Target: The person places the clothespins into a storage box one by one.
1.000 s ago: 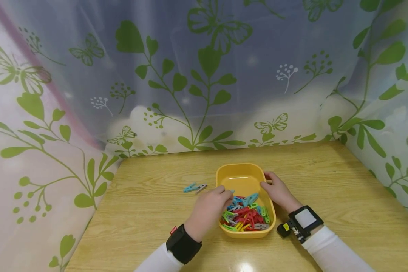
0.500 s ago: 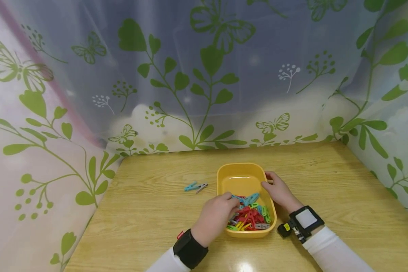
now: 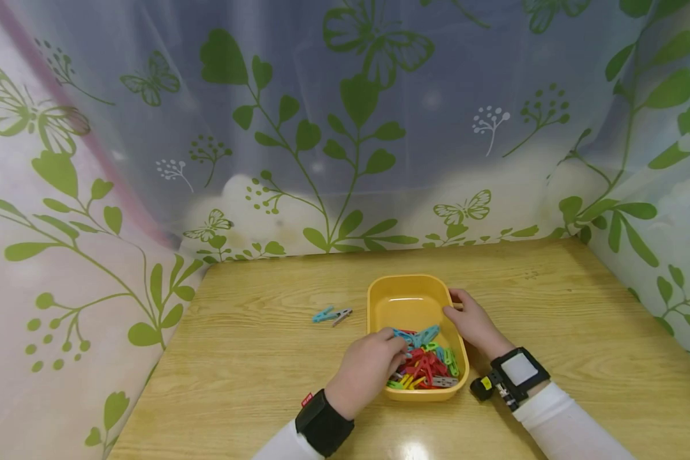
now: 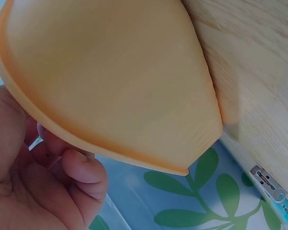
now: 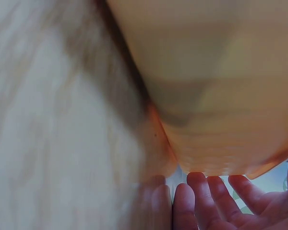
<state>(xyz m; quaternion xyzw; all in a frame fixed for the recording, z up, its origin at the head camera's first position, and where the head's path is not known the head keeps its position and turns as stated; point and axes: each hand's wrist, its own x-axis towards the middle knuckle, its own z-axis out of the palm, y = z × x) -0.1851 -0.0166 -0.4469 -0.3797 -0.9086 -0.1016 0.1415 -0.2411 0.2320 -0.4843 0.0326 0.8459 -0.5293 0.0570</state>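
Observation:
A yellow plastic box (image 3: 407,310) holds a pile of clothespins (image 3: 424,364) in red, blue, green, yellow and grey at its near end. My left hand (image 3: 367,365) reaches over the box's left rim, fingers bent, with the fingertips down at the blue clothespins. Whether it pinches one is hidden; the left wrist view shows curled fingers (image 4: 81,170) beside the rim. My right hand (image 3: 478,327) grips the box's right side, thumb at the rim and fingers against the outer wall. A blue clothespin (image 3: 323,314) and a grey clothespin (image 3: 342,317) lie on the table left of the box.
The box stands on a wooden table (image 3: 253,358). A curtain (image 3: 379,160) with green leaves and butterflies hangs along the back and both sides. Black straps with devices (image 3: 517,374) sit on the wrists.
My left hand has moved a little right and down, deeper over the pile, then nearly stopped. The right hand keeps its place on the box. The view has shifted slightly.

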